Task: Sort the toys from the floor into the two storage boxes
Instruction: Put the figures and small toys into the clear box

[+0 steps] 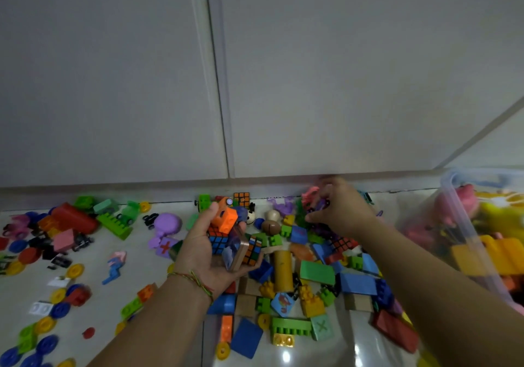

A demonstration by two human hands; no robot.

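Many coloured toys lie scattered over the pale floor: building blocks, wheels, puzzle cubes. My left hand is palm up above the pile, cupping several toys, among them an orange block, small puzzle cubes and a wooden-edged tile. My right hand reaches to the far side of the pile near the wall, fingers pinched on a small purple and pink toy. A clear plastic storage box at the right holds yellow, pink and orange toys. Only one box shows.
A grey wall with a skirting board runs right behind the toys. A red cylinder, a purple figure and yellow and blue wheels lie at the left. A cardboard tube and green and blue blocks fill the middle.
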